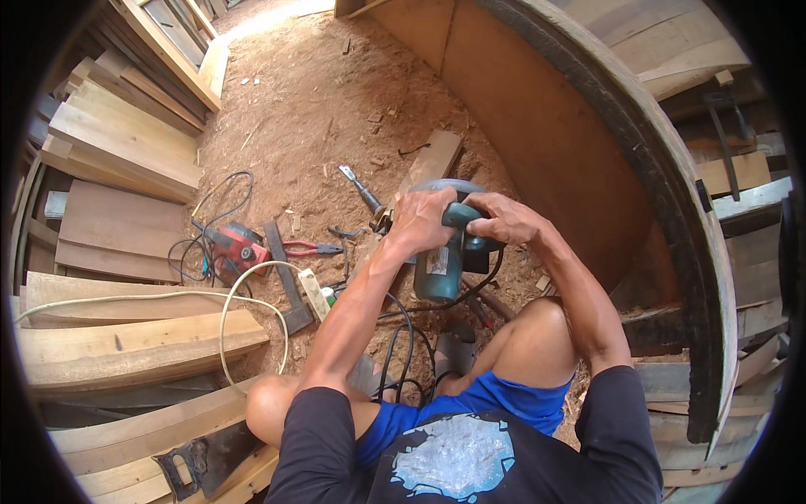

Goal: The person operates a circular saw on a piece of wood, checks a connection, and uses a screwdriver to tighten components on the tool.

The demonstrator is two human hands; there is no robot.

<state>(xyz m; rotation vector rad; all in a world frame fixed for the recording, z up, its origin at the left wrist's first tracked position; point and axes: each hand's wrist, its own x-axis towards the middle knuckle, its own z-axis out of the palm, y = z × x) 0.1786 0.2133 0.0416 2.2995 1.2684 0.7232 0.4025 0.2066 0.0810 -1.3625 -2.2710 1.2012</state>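
In front of my knees is a green circular saw (438,275), its rounded guard at the far side, over a narrow wooden board (438,160) lying on the ground. My left hand (422,220) is closed over the saw's left far part. The fingers of my right hand (508,220) wrap round its green handle. The blade's contact with the board is hidden by my hands and the saw body. Just left of my left hand lies a long dark tool with a metal tip (363,190).
Left on the sawdust-covered ground lie a red power tool (238,252), a hammer (290,281), red-handled pliers (311,249) and a white power strip (315,294). Black cords (407,336) loop near my feet. Stacked planks (126,344) line the left; a large curved wooden panel (579,160) stands right.
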